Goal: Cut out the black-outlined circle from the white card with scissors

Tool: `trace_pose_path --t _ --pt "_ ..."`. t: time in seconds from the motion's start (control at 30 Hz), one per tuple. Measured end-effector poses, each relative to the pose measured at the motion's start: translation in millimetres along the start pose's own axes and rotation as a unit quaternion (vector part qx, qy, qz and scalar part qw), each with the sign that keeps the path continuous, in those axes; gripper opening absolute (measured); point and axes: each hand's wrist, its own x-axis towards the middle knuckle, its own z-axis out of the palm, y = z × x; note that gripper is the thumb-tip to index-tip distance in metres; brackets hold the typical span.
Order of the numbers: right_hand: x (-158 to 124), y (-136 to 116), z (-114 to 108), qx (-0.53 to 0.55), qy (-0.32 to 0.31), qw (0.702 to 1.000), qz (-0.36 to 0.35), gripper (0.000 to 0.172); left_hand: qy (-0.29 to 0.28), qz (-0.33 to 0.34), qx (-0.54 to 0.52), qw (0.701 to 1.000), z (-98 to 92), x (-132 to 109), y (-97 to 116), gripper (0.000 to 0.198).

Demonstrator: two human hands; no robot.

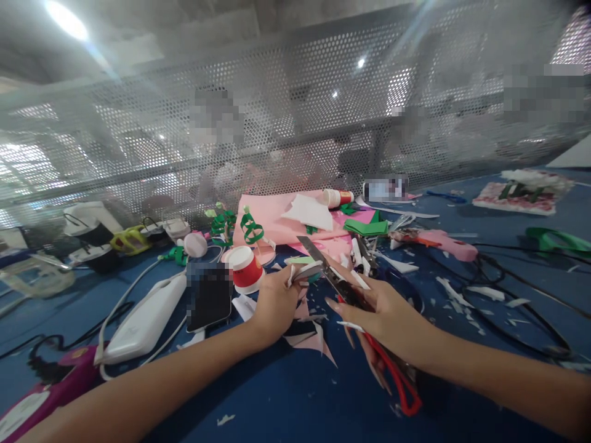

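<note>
My left hand (276,303) is closed in a pinch on a small white piece (305,271), which looks like paper or thin foam. In my right hand (396,317) is a pair of red-handled scissors (335,277), its dark blades pointing up and left, close beside the white piece. The handle loop hangs below my right palm. White slivers show at my right fingers; I cannot tell whether they are held. Under my hands lie pink paper scraps (316,343). A red and white paper cup (247,271) is just left of my left hand.
Pink sheets (272,215), green paper (367,226) and stacked cups (338,198) are behind. A pink glue gun (446,244) and its cable lie right. A black phone (210,301), white power bank (145,317) and purple device (55,387) are left. A perforated metal screen (286,123) borders the blue table.
</note>
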Motion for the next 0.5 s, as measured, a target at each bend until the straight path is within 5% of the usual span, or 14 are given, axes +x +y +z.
trace_pose_path --t 0.2,0.5 --pt "1.0 0.7 0.5 0.001 -0.006 1.000 -0.001 0.072 0.022 -0.019 -0.012 1.000 1.6 2.0 -1.1 0.023" --pt "-0.8 4.6 1.2 -0.031 0.019 0.999 0.022 0.056 -0.009 0.075 0.104 0.992 -0.1 -2.5 -0.3 0.029"
